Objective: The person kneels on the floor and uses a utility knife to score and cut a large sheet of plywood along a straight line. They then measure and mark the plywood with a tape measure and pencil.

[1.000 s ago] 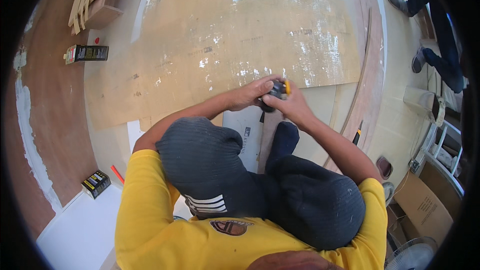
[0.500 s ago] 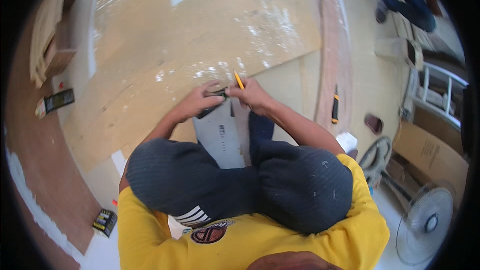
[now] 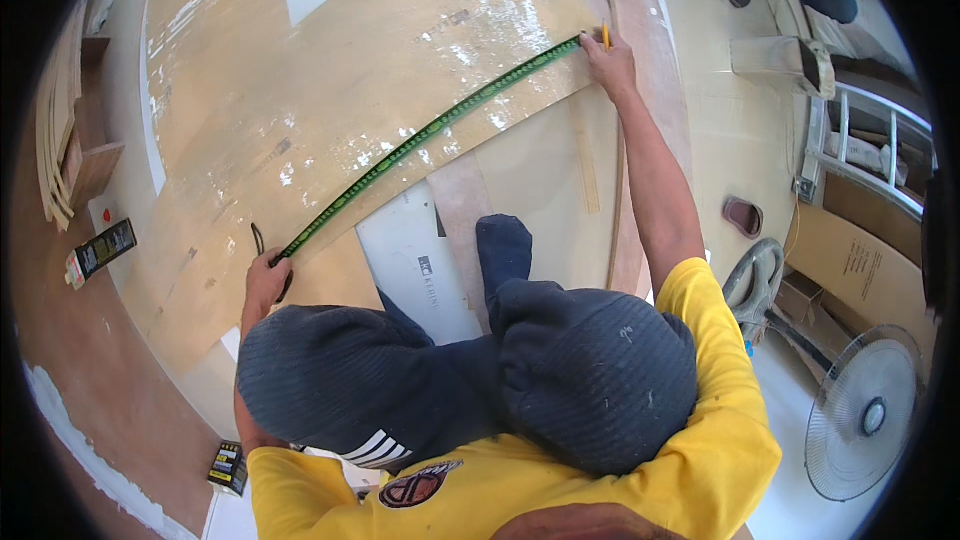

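Near left, the left hand (image 3: 264, 282) is closed around one end of a long, thin green measuring tape (image 3: 430, 128). Stretched between both hands, the tape crosses a broad tan sheet with white smudges (image 3: 235, 215). Far right, the right hand (image 3: 613, 64) pinches its other end, also holding a slim yellow pencil (image 3: 605, 35). This looks like spanning the sheet; the next move calls for steady tension.

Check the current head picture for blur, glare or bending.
Head view: the tape and both hands look fairly sharp; head view: the ladder bows near the right rim, and black rounds off the corners; head view: white patches on the board could be glare or residue, I can't tell.
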The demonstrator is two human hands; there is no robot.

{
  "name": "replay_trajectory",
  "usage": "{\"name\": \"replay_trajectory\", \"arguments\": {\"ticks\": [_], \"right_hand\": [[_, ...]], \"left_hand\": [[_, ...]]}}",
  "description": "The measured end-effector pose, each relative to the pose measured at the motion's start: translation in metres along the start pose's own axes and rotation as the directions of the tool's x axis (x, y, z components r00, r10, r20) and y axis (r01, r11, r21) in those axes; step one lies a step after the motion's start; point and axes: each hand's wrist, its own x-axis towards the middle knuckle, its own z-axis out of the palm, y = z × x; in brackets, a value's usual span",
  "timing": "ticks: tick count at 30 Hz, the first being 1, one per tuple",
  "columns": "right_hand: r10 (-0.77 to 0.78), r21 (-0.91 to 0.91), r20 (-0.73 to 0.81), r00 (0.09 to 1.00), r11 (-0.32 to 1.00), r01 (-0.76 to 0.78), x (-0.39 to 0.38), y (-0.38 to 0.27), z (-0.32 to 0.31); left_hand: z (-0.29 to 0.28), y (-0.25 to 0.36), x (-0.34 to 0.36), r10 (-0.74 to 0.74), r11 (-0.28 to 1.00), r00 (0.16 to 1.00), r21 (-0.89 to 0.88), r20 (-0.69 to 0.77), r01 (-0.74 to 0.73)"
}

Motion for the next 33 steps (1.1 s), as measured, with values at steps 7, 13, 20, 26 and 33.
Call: {"name": "replay_trajectory", "arguments": {"ticks": [7, 13, 20, 26, 33], "right_hand": [[0.275, -0.176, -0.198, 0.941, 0.934, -0.31, -0.038, 0.012, -0.006], [0.532, 0.215, -0.185, 0.826, 0.843, -0.494, -0.03, -0.004, 0.017], [0.649, 0.461, -0.135, 0.749, 0.71, -0.533, -0.069, 0.002, 0.013], [0.764, 0.774, 0.087, 0.64, 0.353, -0.526, -0.037, -0.025, 0.0], [0.404, 0.95, 0.195, 0.894, 0.148, -0.274, -0.057, -0.02, -0.02]], "left_hand": [[0.01, 0.006, -0.011, 0.012, 0.999, 1.0, -0.05, -0.007, -0.012], [-0.007, 0.034, 0.002, 0.03, 0.999, 0.995, 0.032, 0.092, -0.033], [-0.001, 0.06, 0.013, 0.089, 0.993, 0.992, 0.068, 0.089, -0.095], [-0.001, 0.057, 0.008, 0.021, 0.995, 0.996, 0.091, 0.092, -0.029], [0.001, 0.053, 0.006, -0.028, 0.989, 0.976, -0.133, 0.217, 0.058]]}}
